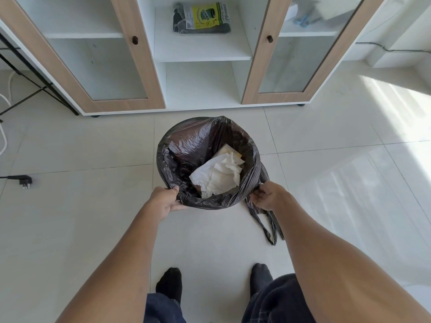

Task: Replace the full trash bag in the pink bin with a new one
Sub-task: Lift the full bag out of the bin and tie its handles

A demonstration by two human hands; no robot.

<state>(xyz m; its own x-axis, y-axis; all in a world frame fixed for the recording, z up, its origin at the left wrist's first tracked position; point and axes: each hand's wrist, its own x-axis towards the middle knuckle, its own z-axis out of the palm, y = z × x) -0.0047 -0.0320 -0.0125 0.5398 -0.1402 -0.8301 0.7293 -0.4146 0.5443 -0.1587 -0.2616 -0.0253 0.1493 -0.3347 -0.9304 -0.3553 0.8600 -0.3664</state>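
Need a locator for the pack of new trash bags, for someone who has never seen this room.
Start at the white cabinet with two wood-framed glass doors, behind the black-lined bin that both hands grip. Between the doors is an open column of shelves; the pack of new trash bags lies flat on its upper shelf. It is the only item in that column: dark folded plastic with a yellow and green label.

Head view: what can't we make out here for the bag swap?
- Bin: hidden in the head view; the black trash bag drapes over its rim and sides, so no pink shows.
- How full the bag is: crumpled paper covers what lies below.
- Left hand and right hand fingers: tucked under bag folds.
- Pack on the shelf: label print too small to read.
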